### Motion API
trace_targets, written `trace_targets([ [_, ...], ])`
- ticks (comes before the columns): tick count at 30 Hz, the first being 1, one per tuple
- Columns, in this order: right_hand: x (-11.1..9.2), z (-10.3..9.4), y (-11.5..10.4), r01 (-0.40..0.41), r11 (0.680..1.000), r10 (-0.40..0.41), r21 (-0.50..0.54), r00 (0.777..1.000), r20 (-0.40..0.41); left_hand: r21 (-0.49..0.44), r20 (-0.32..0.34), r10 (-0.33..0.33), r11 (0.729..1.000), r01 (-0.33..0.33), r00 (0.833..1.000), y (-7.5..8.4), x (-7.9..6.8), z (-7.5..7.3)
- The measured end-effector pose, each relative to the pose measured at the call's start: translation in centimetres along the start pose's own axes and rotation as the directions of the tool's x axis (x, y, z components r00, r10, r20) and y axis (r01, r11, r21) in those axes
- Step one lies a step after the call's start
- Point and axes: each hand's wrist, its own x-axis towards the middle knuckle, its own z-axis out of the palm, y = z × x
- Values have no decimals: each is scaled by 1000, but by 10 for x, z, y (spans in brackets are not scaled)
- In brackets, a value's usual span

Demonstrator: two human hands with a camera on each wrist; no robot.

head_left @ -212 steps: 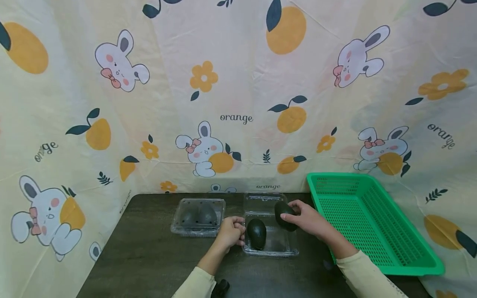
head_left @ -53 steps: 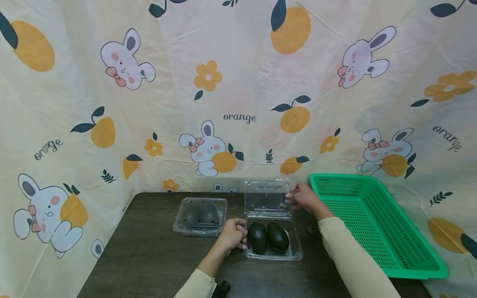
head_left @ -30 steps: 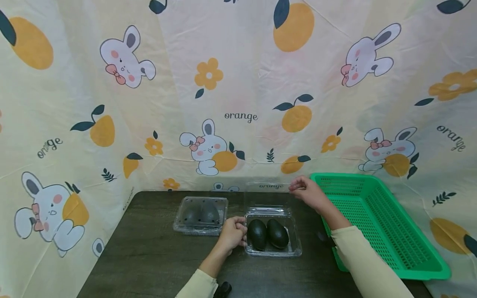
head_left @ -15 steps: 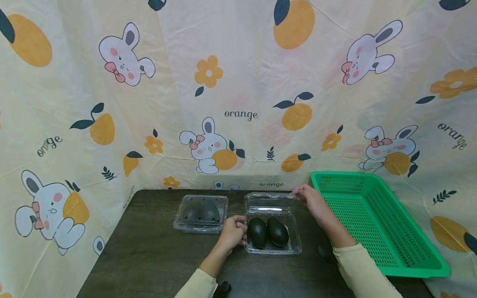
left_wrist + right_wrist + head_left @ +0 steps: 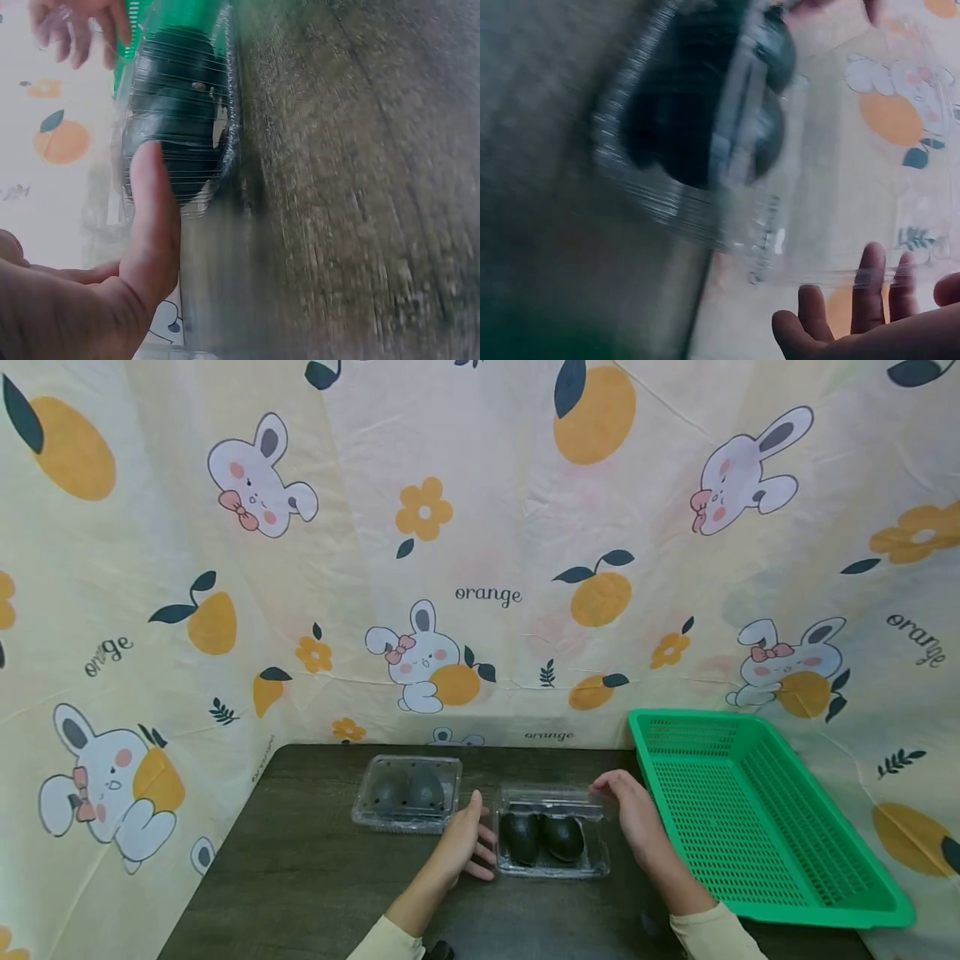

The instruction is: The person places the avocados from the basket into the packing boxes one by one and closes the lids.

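Note:
Two dark avocados (image 5: pixel 562 839) lie side by side in a clear plastic clamshell box (image 5: pixel 553 870). Its hinged lid (image 5: pixel 555 797) slants up over the fruit, partly raised. At the lid's right edge is my right hand (image 5: pixel 633 814); in the right wrist view its extended fingers (image 5: pixel 870 289) lie against the clear lid (image 5: pixel 832 150). My left hand (image 5: pixel 461 843) stands at the box's left side with thumb up and fingers spread, holding nothing. The left wrist view has its thumb (image 5: pixel 154 217) overlapping the box wall, with the avocados (image 5: pixel 176 105) behind.
A second clear clamshell (image 5: pixel 408 817), closed over two dark rounded fruits, sits left of my left hand. The green plastic basket (image 5: pixel 832 902) stands on the right, near my right forearm. A patterned curtain (image 5: pixel 495 527) hangs behind the dark wooden table (image 5: pixel 300 860).
The avocado my right hand held earlier now lies in the box beside the other. The lid, upright before, tips forward with my right hand. My left hand has let go of the left rim.

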Motion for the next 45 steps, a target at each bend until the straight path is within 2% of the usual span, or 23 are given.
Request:
trace_targets([
  [5, -10, 4, 13, -36, 999, 36, 13, 999, -14, 3, 37, -11, 1000, 11, 999, 2, -6, -2],
  [9, -17, 6, 22, -62, 998, 62, -25, 998, -23, -5, 46, -24, 1000, 24, 999, 3, -9, -1],
  [17, -26, 6, 37, -110, 990, 112, -90, 994, 18, -14, 64, -38, 999, 39, 997, -1, -14, 3],
  [24, -33, 6, 43, -108, 986, 116, -129, 992, 50, -33, 92, 11, 999, -8, 996, -8, -15, 5],
  [30, -34, 5, 46, -130, 984, 139, -118, 988, 67, -64, 120, 60, 997, -53, 991, -12, -16, 5],
  [34, -34, 4, 46, -138, 985, 148, -107, 985, 85, -99, 116, 83, 993, -71, 990, -14, -15, 6],
  [40, -33, 4, 50, -153, 978, 165, -139, 983, 83, -119, 101, 73, 991, -60, 992, -14, -14, 7],
  [43, -31, 6, 52, -192, 974, 202, -117, 976, 79, -125, 87, 67, 991, -56, 994, -14, -13, 7],
  [45, -31, 6, 53, -237, 969, 243, -66, 966, 90, -124, 75, 71, 990, -62, 995, -14, -12, 7],
])
